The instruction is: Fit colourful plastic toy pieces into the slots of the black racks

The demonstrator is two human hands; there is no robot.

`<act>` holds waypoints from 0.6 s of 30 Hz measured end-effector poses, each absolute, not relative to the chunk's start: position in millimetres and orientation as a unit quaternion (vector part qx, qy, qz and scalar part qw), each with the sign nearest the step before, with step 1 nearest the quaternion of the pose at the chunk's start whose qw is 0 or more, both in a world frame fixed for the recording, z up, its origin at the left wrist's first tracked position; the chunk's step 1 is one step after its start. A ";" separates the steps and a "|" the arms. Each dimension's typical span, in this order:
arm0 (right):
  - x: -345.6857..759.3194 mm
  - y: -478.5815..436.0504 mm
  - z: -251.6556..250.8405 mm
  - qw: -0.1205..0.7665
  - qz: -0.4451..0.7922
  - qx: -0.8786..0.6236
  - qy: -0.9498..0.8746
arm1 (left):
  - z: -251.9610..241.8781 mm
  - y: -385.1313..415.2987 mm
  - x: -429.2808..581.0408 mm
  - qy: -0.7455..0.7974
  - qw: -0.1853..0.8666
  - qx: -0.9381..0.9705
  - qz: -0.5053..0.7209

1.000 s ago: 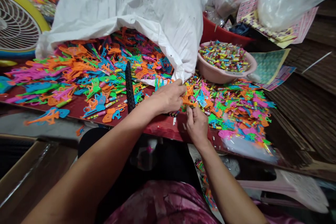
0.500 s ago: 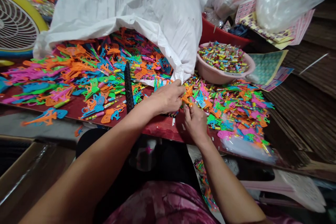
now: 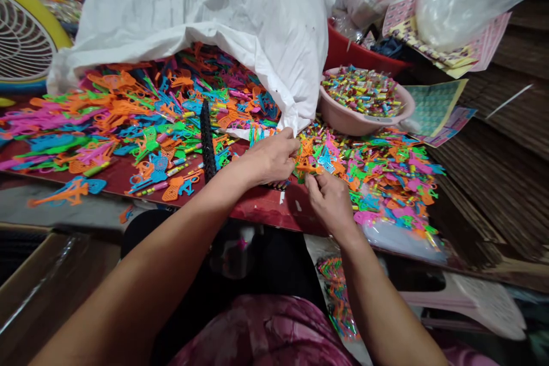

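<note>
My left hand (image 3: 274, 157) and my right hand (image 3: 328, 200) meet over the red board (image 3: 261, 206), both pinched on a small orange plastic toy piece (image 3: 309, 168). The left hand's fingers curl round its left end, and the right hand's thumb and forefinger grip it from below. Just beyond my fingertips lies a pile of small bright plastic toys (image 3: 381, 177) in orange, green, pink and blue, with a blue piece (image 3: 328, 163) nearest.
A white sack (image 3: 206, 11) spills more coloured toys (image 3: 128, 114) across the board's left side. A black ridged strip (image 3: 207, 140) lies among them. A pink bowl (image 3: 343, 119) of small wrapped pieces stands behind, with a red tub (image 3: 355, 54), printed sheets (image 3: 433, 106) and a fan (image 3: 21, 40) around.
My hands stay together on the orange piece. The right hand has shifted slightly right and turned, and the view has drifted a little.
</note>
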State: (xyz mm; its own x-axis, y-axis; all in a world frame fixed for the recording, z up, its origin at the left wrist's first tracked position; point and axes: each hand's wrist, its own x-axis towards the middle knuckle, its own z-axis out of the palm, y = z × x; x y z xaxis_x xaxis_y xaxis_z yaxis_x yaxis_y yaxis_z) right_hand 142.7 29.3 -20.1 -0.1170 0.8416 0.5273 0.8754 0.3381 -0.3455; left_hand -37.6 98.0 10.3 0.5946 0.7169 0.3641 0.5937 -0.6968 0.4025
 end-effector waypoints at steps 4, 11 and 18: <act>147.2 19.5 -18.8 0.311 -0.013 -0.585 -0.749 | 12.7 96.2 -37.7 0.374 0.123 0.884 0.253; 149.5 15.2 -29.7 0.305 -0.048 -0.584 -0.751 | 13.4 95.6 -38.0 0.372 0.122 0.885 0.250; 137.0 23.8 -44.3 0.345 -0.090 -0.557 -0.750 | 9.8 97.8 -37.8 0.367 0.113 0.887 0.256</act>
State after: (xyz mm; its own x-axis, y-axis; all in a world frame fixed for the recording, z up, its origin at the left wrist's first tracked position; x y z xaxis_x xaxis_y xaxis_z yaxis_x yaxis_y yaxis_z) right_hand 137.0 23.8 -44.3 -0.1403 0.7741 0.6173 0.8977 0.3624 -0.2504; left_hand -37.8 97.8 9.8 0.6000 0.7086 0.3715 0.5931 -0.7055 0.3879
